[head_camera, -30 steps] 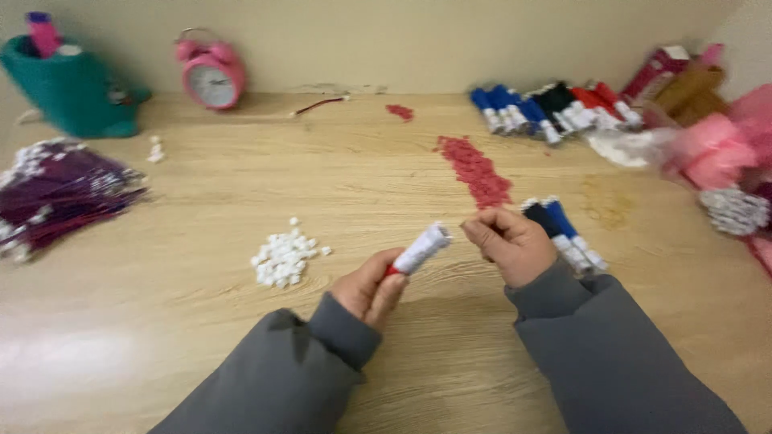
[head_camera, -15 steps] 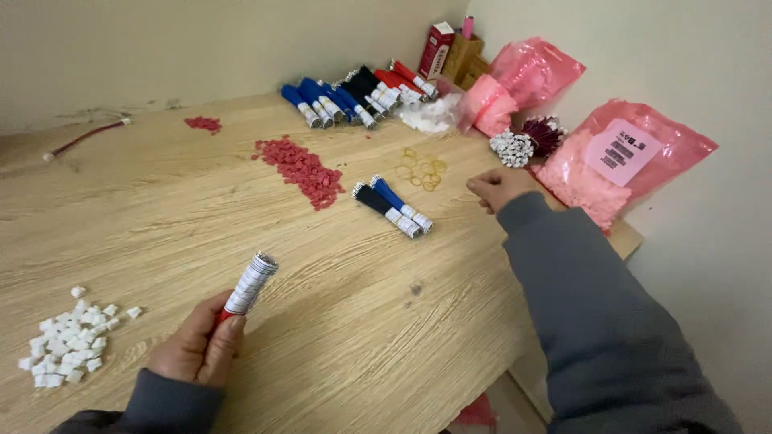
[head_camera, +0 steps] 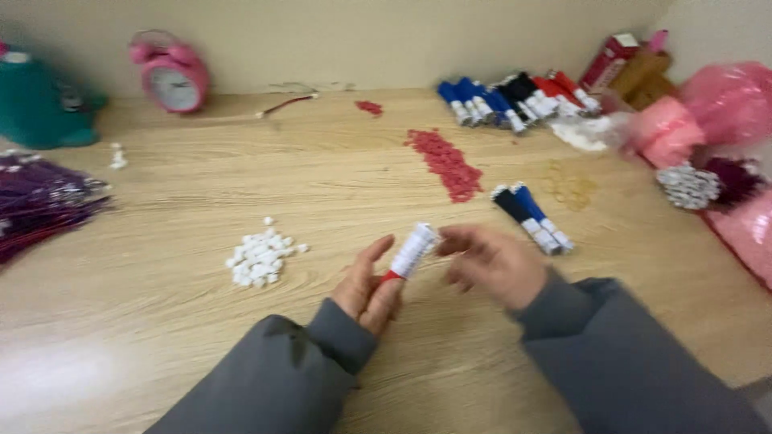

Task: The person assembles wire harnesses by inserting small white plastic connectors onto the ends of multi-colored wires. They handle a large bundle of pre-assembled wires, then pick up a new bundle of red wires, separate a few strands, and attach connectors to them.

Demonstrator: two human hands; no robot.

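**Both hands meet at a marker over the tabletop**

The left hand is raised a little above the tabletop, palm turned inward, its fingers curled and pinching a white marker near its red lower end. The marker tilts up and to the right. The right hand is just beside it, fingers loosely bent, fingertips at the marker's upper end; motion blur makes it impossible to tell whether they grip it or only touch it. Both forearms are in grey sleeves.

Half a second ago the right hand was stretched far out to the right, near the pink bags, and the left hand held the marker alone. Now the right hand has come back to the marker, and the view has swung back to face the wall.

A small heap of white caps lies left of the hands, and two markers with blue and black bodies lie just right of them. Farther back are a strip of red caps, a row of blue, black and red markers, a pink alarm clock and a teal container. A purple bundle lies at the left edge, pink bags at the right. Nothing lies between the hands and the marker.
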